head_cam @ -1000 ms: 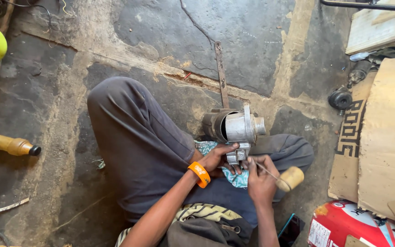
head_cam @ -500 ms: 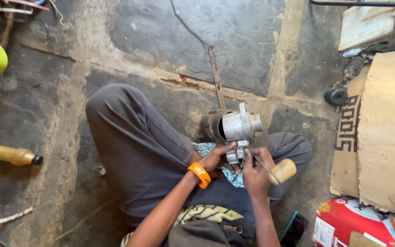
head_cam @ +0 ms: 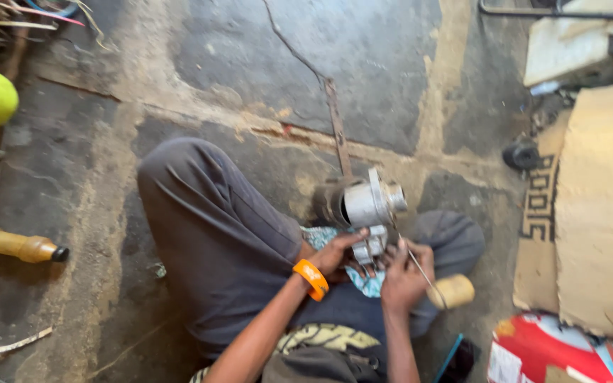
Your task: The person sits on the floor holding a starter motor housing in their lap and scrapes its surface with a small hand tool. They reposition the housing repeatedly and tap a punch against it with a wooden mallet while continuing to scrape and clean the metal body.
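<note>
A yellow-brown bottle [head_cam: 17, 245] lies far left on the stained concrete floor [head_cam: 363, 64]. Mid-frame, the left hand [head_cam: 335, 254] – orange wristband [head_cam: 311, 279] – grips the base of a grey metal motor housing [head_cam: 363, 209] propped on the lap. The right hand [head_cam: 404, 275] pinches a wooden-handled screwdriver [head_cam: 443, 286] – tip at the housing. Cardboard [head_cam: 597, 213] sits right.
</note>
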{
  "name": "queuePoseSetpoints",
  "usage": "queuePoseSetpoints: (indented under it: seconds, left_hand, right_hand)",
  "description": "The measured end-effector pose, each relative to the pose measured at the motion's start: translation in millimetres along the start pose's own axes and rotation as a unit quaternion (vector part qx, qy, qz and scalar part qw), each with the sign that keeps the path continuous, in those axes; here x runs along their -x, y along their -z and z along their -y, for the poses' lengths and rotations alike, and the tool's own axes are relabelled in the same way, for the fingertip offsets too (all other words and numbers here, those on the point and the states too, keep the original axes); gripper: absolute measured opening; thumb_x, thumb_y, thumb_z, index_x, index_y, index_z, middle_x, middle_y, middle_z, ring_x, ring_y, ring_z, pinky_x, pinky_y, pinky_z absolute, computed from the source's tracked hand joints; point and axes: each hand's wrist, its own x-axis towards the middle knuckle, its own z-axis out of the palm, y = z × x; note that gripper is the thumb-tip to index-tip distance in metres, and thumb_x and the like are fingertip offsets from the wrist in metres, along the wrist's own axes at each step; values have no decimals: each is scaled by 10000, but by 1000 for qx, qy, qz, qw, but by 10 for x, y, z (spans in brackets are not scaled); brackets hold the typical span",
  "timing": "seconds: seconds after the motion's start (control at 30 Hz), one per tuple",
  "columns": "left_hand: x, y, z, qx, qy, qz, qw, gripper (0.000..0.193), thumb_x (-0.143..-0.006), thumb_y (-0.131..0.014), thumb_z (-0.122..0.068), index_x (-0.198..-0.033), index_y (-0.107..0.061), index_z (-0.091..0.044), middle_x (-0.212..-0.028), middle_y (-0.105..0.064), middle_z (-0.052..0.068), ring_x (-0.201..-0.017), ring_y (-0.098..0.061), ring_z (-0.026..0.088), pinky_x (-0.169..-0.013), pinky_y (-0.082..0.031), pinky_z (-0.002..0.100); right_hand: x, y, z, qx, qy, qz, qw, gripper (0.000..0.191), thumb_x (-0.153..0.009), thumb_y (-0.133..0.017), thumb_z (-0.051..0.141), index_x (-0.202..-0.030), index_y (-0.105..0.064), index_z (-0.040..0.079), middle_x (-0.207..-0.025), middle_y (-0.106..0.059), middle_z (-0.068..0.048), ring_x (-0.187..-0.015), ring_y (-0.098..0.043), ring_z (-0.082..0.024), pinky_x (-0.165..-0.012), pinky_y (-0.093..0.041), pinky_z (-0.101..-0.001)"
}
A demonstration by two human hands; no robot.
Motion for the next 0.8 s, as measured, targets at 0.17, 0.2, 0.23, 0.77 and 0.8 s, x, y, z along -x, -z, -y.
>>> queuePoseSetpoints:
  seconds: [0.17,0.2,0.23,0.77,0.8]
  left_hand:
    - [-7,23,19,5,-23,36,999,584,-1058,-490,-527,-1193,-665,14,-952,-745,132,-794,-736,221,-660,-585,316]
    - [-12,27,30,4,-24,36,999,584,-1057,-493,-526,-1189,-667,16,-951,-747,132,-793,-736,221,-660,-588,314]
    - [-17,31,43,1,-25,35,999,585,-1056,-495,-524,-1185,-670,18,-950,-749,132,-792,-737,220,-660,-590,313]
    - [-28,77,131,29,-11,20,999,561,-1047,-519,-520,-1210,-662,-3,-983,-732,138,-786,-726,231,-673,-580,328]
    - [-28,79,132,29,-15,24,999,568,-1055,-521,-519,-1206,-662,10,-994,-733,143,-796,-728,234,-677,-579,329]
  right_hand:
    - [18,79,37,-13,16,77,997,64,-1034,-635,29,-1032,-602,-26,-838,-658,-68,-711,-606,-68,-628,-497,-229]
    - [11,81,42,2,8,75,997,60,-1028,-633,25,-1025,-600,-26,-848,-666,-67,-713,-612,-65,-622,-501,-228]
    - [5,83,48,15,0,73,997,57,-1023,-631,20,-1018,-598,-26,-859,-674,-67,-715,-618,-63,-616,-505,-226]
    - [39,153,386,95,-3,172,980,79,-1003,-630,12,-941,-609,-31,-809,-676,-58,-715,-620,-59,-611,-495,-226]
    - [31,173,412,100,0,180,978,79,-1001,-624,11,-936,-603,-30,-825,-682,-59,-751,-640,-60,-643,-516,-223]
